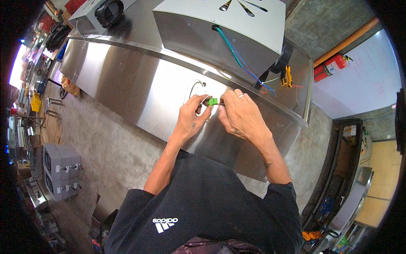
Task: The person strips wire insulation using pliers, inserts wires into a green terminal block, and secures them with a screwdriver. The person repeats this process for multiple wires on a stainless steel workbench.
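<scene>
Green connector (212, 102) pinched between thumb and fingers of left hand (189, 118), above steel desk (127, 84). Right hand (245, 116) close at its other end, fingers bunched; whether they grip wire, tool or connector, cannot tell. Thin cable (193, 85) arcs beyond. Farther out, coloured wires (230, 48) leave metal box (190, 40), ends apparently loose near yellow tool (287, 77). Connector work seems under way; box wires look unjoined, probably left to do.

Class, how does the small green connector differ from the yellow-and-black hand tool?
The small green connector is held by the left hand; the yellow-and-black hand tool lies unheld. The connector is short and blocky; the tool is longer. Both are brightly coloured.
</scene>
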`<action>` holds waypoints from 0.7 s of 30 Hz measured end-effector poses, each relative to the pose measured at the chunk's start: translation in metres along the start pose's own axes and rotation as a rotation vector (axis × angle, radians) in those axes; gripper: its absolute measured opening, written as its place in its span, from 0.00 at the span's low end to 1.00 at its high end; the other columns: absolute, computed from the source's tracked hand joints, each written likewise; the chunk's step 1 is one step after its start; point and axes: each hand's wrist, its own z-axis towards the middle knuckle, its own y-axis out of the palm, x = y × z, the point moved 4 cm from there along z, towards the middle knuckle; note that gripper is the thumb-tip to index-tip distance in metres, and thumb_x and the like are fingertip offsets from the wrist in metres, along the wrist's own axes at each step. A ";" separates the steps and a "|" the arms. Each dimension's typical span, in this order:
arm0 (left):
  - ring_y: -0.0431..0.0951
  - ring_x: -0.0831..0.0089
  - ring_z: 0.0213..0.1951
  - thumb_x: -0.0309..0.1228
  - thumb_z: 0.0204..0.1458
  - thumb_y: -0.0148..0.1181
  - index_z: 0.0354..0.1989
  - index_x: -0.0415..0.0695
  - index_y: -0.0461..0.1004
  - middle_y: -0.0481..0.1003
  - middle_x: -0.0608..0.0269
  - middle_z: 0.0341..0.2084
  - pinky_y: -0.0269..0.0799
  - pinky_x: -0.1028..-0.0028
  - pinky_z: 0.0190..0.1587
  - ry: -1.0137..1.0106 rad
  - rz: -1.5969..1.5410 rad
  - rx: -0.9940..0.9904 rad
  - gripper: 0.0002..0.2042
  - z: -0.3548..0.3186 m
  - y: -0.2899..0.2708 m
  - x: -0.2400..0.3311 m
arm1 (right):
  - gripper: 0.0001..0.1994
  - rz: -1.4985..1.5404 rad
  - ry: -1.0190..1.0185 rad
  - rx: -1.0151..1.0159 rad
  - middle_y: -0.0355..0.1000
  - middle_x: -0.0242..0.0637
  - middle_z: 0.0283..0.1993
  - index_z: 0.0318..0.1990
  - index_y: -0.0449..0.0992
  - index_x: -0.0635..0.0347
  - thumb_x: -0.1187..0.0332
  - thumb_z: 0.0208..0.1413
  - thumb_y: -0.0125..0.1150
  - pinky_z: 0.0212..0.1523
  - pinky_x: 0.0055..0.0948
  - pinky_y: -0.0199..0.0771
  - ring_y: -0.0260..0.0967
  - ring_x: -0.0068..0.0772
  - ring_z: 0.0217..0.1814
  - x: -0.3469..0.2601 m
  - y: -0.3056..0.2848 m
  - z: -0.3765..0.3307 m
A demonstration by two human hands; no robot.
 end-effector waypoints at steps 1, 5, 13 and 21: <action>0.70 0.79 0.27 0.23 0.56 0.72 0.53 0.38 0.81 0.80 0.63 0.34 0.69 0.76 0.30 -0.001 0.001 -0.005 0.16 0.000 0.000 0.000 | 0.11 -0.008 -0.019 -0.012 0.71 0.43 0.37 0.40 0.72 0.61 0.63 0.65 0.64 0.47 0.43 0.77 0.74 0.46 0.45 0.001 0.002 -0.001; 0.70 0.79 0.27 0.23 0.56 0.72 0.53 0.38 0.81 0.81 0.63 0.35 0.69 0.76 0.30 -0.012 0.014 -0.005 0.16 -0.002 -0.001 0.001 | 0.09 0.013 0.072 -0.128 0.70 0.45 0.39 0.41 0.72 0.63 0.67 0.65 0.62 0.51 0.44 0.76 0.73 0.47 0.46 0.011 0.015 -0.007; 0.69 0.80 0.26 0.24 0.56 0.71 0.52 0.38 0.82 0.81 0.64 0.34 0.68 0.76 0.29 -0.035 0.012 0.011 0.15 0.000 -0.001 0.001 | 0.11 0.002 -0.017 -0.012 0.70 0.45 0.38 0.40 0.73 0.61 0.62 0.67 0.63 0.44 0.45 0.79 0.73 0.49 0.45 0.007 0.007 -0.002; 0.66 0.82 0.28 0.23 0.57 0.71 0.53 0.40 0.82 0.80 0.69 0.33 0.65 0.78 0.30 -0.072 0.058 0.005 0.15 -0.007 -0.004 -0.003 | 0.11 -0.003 0.019 0.005 0.71 0.44 0.38 0.38 0.73 0.63 0.64 0.66 0.64 0.48 0.43 0.77 0.73 0.48 0.45 0.004 0.009 -0.004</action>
